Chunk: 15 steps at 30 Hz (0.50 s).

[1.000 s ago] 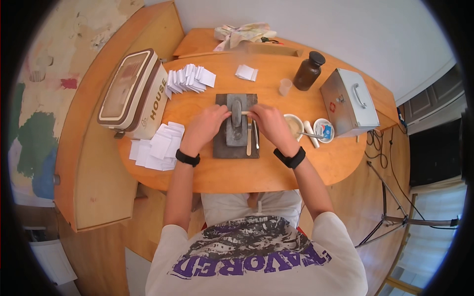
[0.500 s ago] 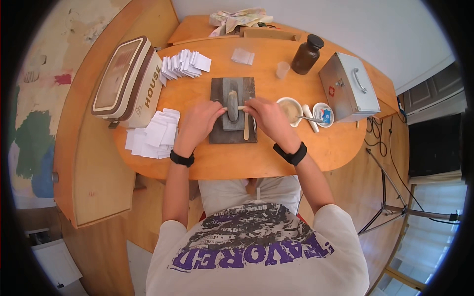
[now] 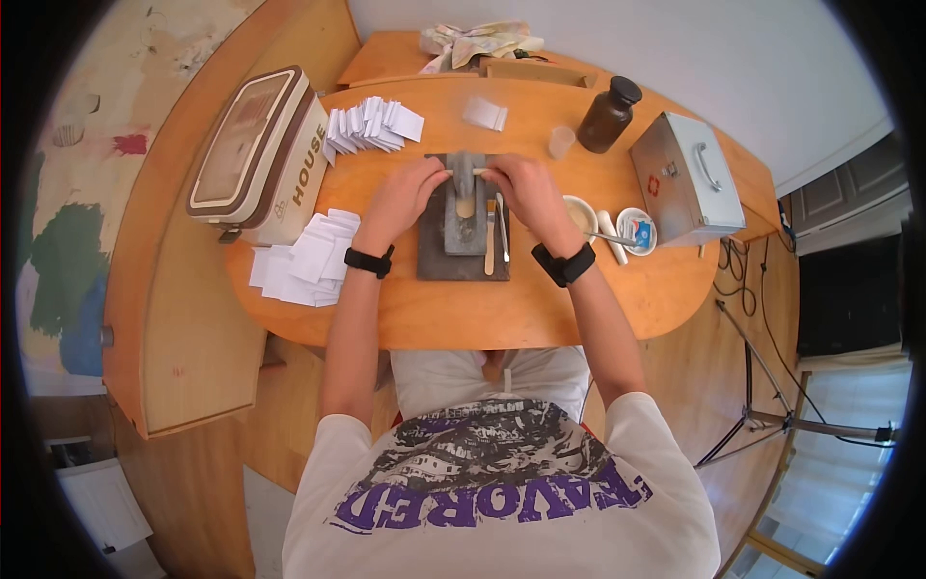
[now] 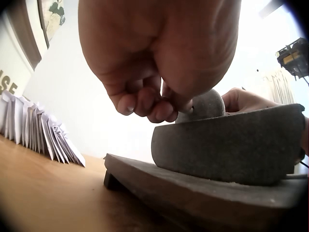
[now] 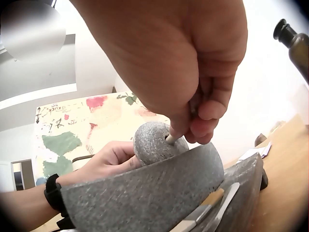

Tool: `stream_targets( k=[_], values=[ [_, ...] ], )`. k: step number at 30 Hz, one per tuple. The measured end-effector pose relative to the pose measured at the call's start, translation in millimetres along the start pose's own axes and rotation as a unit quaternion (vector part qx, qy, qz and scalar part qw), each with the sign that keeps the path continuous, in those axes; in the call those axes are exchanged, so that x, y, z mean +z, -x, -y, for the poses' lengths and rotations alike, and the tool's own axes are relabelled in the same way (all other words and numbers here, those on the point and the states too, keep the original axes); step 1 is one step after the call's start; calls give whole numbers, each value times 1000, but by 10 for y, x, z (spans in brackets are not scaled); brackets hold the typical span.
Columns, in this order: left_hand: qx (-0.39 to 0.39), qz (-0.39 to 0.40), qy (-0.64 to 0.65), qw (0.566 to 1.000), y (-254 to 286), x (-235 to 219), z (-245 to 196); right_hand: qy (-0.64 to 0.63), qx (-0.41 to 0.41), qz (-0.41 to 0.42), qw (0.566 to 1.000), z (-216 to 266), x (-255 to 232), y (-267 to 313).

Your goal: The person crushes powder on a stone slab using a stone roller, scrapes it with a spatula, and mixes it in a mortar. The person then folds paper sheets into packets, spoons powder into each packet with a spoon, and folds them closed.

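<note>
A stone grinding wheel (image 3: 464,177) stands upright in the far part of a grey boat-shaped stone trough (image 3: 465,243). Pale material (image 3: 466,208) shows in the groove nearer the body. My left hand (image 3: 401,201) pinches the left end of the wheel's wooden axle, its fingers curled. On the other side, my right hand (image 3: 532,198) grips the axle's right end (image 5: 170,139) between thumb and fingers. Beneath the trough is a dark board (image 3: 439,262). A flat brush (image 3: 490,236) and a thin metal spatula (image 3: 503,230) lie on it, right of the trough.
Folded white packets (image 3: 313,259) lie to the left, with a row of more packets (image 3: 371,125) behind. A HOUSE-labelled box (image 3: 275,159) stands beside them. At right are a bowl (image 3: 582,216), a white pestle (image 3: 612,238), a brown bottle (image 3: 609,118) and a metal case (image 3: 675,183).
The wheel has rolled toward the body and then away to the trough's far part, both hands moving with it on the axle. The head view has tilted slightly.
</note>
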State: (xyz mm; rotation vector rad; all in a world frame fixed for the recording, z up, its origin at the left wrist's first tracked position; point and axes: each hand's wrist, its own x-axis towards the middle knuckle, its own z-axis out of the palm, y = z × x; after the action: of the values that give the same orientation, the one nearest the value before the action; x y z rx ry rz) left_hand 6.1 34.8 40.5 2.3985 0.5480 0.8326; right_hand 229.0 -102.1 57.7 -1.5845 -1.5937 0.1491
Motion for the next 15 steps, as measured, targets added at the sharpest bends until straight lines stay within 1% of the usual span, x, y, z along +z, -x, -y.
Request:
stream_targets(
  k=[2,3,8,10,12,15],
  values=[
    [16,-35,35,999,-79,-7,-37,4,-11,-3,1000,-69,11,-64],
    [17,-37,34,999,-79,-17,-60,8,-22,-6,1000,-102,11,-73],
    [1,7,-21,1000,129,-52,-159,8,-15,23,1000,65,-62,133],
    [1,5,-23,1000,284,-49,-261,6,-14,25,1000,128,-89,281],
    [4,3,-26,1000,426,-60,-401,28,8,51,998,209,-113,454],
    [8,5,-28,1000,548,-122,-558,28,1,45,999,405,-170,599]
  ],
)
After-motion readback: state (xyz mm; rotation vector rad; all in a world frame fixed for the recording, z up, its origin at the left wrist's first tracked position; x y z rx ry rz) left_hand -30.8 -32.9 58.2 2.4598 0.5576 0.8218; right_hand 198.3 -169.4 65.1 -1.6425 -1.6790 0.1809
